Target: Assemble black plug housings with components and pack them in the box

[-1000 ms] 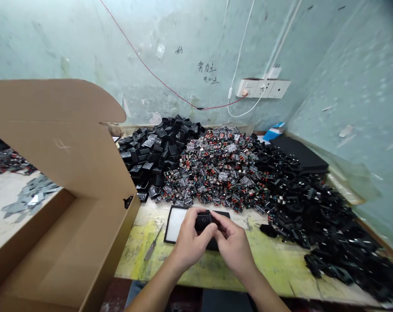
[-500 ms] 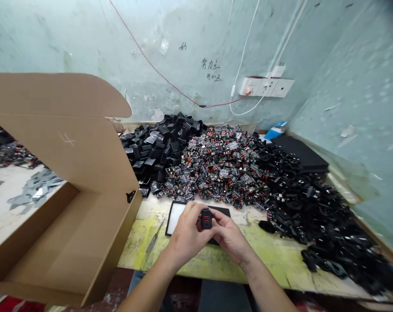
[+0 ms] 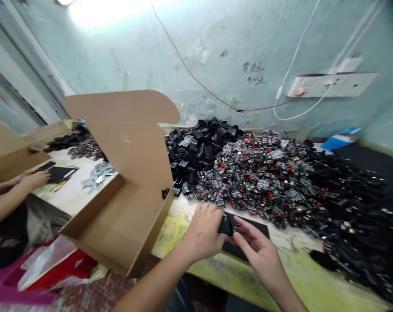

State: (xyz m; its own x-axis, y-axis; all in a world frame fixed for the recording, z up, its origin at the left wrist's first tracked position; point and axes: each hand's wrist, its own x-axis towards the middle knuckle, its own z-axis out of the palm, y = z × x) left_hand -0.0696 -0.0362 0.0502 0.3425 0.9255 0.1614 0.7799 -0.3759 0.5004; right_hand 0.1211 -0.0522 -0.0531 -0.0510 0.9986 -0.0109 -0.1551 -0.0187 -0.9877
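Clearly, we have the black casing [image 3: 227, 224] up off the table, over the black pad [image 3: 232, 248], with our left hand [image 3: 204, 229] clamped around it from the pad's left side. Our right hand [image 3: 259, 251], on the pad's right side, brings thumb and forefinger to the casing's end, where a small dark piece juts out; whether they pinch it or merely touch it we cannot tell. As we judge it, the weak spot is there: if the left fingers slacken while the right ones push or pull, the smooth-looking shell may twist and drop onto the pad. A crooked push could also bend or jam that jutting piece, since our own fingers hide much of the seat. A hard slip could send the casing beyond the pad into the circuit-board pile [image 3: 264, 173], or right of the pad into the heap of black parts [image 3: 371, 242], where dark plastic would be hard to pick out. Left of the pad, a wide swing of our elbow might knock the cardboard box [image 3: 134, 151], which seems light enough to shift.
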